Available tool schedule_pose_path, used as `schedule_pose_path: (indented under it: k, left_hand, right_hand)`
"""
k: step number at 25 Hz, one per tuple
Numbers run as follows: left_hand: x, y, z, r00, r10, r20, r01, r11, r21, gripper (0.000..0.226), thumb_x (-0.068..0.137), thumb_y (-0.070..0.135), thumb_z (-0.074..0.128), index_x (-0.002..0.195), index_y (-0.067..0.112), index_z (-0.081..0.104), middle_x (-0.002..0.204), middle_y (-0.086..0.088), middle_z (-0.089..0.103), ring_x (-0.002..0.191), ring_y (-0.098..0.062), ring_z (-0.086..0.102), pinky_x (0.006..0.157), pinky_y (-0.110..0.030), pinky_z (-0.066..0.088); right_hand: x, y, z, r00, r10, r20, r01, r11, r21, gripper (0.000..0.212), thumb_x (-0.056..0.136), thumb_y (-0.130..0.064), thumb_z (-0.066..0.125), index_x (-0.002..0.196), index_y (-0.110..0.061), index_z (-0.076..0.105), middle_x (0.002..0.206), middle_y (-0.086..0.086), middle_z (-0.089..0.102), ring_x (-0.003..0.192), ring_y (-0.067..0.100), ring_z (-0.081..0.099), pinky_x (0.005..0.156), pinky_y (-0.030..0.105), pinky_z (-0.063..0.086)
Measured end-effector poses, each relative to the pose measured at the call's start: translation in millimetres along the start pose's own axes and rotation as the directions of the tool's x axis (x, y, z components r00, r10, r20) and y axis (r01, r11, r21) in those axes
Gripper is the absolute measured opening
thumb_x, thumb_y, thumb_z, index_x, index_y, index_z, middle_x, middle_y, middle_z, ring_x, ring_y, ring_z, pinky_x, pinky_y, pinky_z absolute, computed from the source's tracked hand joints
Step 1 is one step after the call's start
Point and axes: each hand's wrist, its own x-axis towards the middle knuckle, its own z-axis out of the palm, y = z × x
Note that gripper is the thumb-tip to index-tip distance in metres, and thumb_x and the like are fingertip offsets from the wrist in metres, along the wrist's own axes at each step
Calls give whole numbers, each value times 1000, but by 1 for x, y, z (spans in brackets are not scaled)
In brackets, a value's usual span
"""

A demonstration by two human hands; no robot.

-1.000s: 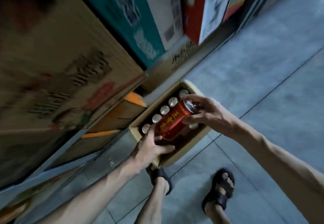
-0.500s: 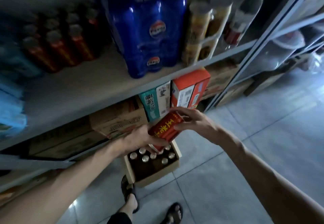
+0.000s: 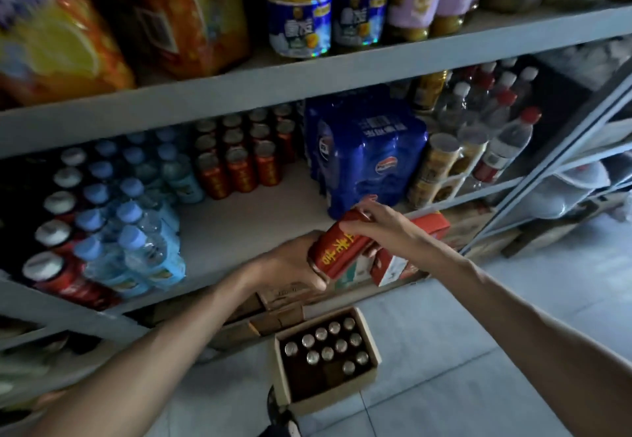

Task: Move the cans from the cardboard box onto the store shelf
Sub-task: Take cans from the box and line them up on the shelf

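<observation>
- Half a second ago the red can (image 3: pixel 337 248) was held low, in front of the cartons under the shelf and just above the cardboard box (image 3: pixel 373 378); now it is up at the front edge of the middle shelf (image 3: pixel 246 228), well above the box
- The view has tilted up since then, so an upper shelf (image 3: pixel 376 60) with its bottles now shows
- The left hand (image 3: pixel 294 262) grips the can's lower end and the right hand (image 3: pixel 383 228) curls its fingers over the top end, as before; the can lies tilted between them
- The box stands on the tiled floor (image 3: pixel 461 317), with silver-topped cans in the box (image 3: pixel 328 351) filling part of it
- The held can bears yellow Chinese characters on red, partly covered by fingers
- At the back of the middle shelf stand matching red cans on the shelf (image 3: pixel 239 166), beside a blue shrink-wrapped pack (image 3: pixel 369 159) with a round Pepsi-style logo
- Blue-capped bottles (image 3: pixel 136 231) crowd the left; their labels are too blurred to read
- Two upper bottles (image 3: pixel 299 26) carry blue labels with white Chinese writing
</observation>
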Motion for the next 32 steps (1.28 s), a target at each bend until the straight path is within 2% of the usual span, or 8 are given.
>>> schedule_pose_path:
  k: [5,8,10,15,20,24,27,32]
  left_hand:
    - [2,-37,-60,958,-85,-274,94,995,20,48,83,10,74,127,13,56,85,-7,70,66,-22,72,56,-25,55]
    - [14,-46,-74,943,-15,-331,87,975,204,52,72,37,81,119,25,60,98,6,72,83,-9,68,76,-23,54]
    - [23,-50,-77,949,-18,-314,70,985,155,62,64,45,84,119,27,60,110,10,69,97,-6,64,90,-28,52]
    - [32,-61,-78,913,-46,-405,80,994,68,64,60,41,88,115,19,63,107,9,68,96,-7,63,81,-17,46]
    - [42,-78,-72,860,-88,-502,91,996,-17,62,64,33,88,118,17,61,112,2,70,99,-11,64,78,-12,45]
    - [49,-99,-79,882,-195,-429,298,936,187,99,66,42,85,147,17,33,146,-10,44,132,-29,45,104,-35,42]
    - [43,-119,-88,865,-401,-303,501,731,463,122,60,59,81,153,22,12,156,-20,14,141,-43,21,112,-53,30]
    - [45,-137,-89,869,-427,-251,488,655,576,125,58,57,83,153,20,11,155,-30,5,140,-53,12,112,-61,28]
  right_hand:
    - [49,-32,28,986,-125,-109,72,915,-397,55,83,-44,71,127,-26,46,110,2,61,95,19,61,77,32,49]
    - [77,-47,41,985,-165,-41,132,897,-422,63,81,-40,75,132,-24,43,114,1,57,97,19,59,81,32,46]
    - [93,-52,44,984,-176,40,177,893,-414,66,79,-36,78,132,-20,42,110,-2,57,97,18,59,84,31,48]
    - [118,-54,44,962,-184,200,251,885,-392,64,78,-24,81,132,-16,46,113,-3,56,103,12,54,84,18,37]
    - [137,-42,64,973,-210,100,232,856,-462,68,72,-34,82,130,-19,50,124,6,63,109,22,61,92,27,47]
    - [165,-42,73,974,-227,-10,181,799,-573,72,71,-31,82,130,-18,43,121,8,62,102,27,64,86,41,55]
    - [194,-43,78,963,-250,-96,125,736,-665,67,74,-18,79,128,-9,40,121,16,62,105,36,65,87,47,54]
    - [220,-39,81,944,-289,-162,72,656,-751,42,88,-11,66,125,-4,47,121,18,62,110,35,63,91,43,51]
